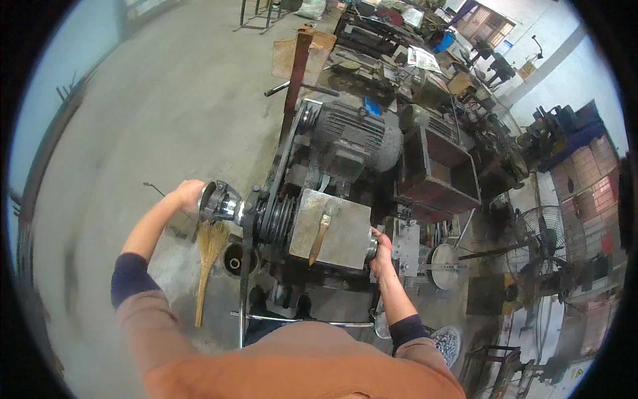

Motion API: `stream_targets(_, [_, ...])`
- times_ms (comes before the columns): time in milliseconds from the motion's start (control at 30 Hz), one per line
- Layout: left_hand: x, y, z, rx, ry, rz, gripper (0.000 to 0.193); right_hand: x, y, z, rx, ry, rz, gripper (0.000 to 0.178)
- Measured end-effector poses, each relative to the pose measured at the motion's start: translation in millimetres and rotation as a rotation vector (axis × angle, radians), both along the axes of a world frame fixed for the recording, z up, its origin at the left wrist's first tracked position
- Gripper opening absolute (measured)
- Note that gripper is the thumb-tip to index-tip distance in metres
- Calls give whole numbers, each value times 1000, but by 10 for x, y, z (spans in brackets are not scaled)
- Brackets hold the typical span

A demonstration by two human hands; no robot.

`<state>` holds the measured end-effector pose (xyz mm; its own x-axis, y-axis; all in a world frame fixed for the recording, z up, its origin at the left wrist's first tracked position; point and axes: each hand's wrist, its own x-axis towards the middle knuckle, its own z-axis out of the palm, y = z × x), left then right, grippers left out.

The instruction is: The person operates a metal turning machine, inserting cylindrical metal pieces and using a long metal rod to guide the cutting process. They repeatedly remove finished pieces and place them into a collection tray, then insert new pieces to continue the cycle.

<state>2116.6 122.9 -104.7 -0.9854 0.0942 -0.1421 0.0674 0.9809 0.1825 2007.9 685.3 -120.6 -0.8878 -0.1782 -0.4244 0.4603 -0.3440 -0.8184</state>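
Observation:
A belt-driven lathe stands right in front of me, its boxy grey headstock [339, 223] at the middle. My left hand [191, 195] is closed on the rim of a round metal handwheel [207, 198] at the spindle's left end. At the headstock's right end, my right hand [382, 254] grips a round metal chuck [372, 249]; some of its fingers are hidden behind it. A wooden-handled brush [319, 241] lies on top of the headstock. Between handwheel and headstock sit dark belt pulleys [278, 219].
A large ribbed motor [352, 136] stands behind the headstock, with an open metal box [442, 166] to its right. A straw broom [207, 259] and a bucket [234, 259] are on the floor at left. Farther right are a fan [541, 239] and a basin of small metal pieces [446, 344].

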Motion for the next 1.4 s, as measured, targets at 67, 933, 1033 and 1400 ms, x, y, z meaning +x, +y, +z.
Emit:
stream_targets(67, [-2,310,257,-53,29,2,33,33,42,59,-15,-32,-36,39])
stream_targets(933, [352,566,-186,10,493,178,46,42,89,-16,-24,-5,-15,34])
stream_targets(1033, [345,459,387,53,124,113,51,-31,-11,-5,31,-20,-70,30])
stream_targets(1400, [285,464,59,131,437,137,32,46,56,11,0,-27,-78,40])
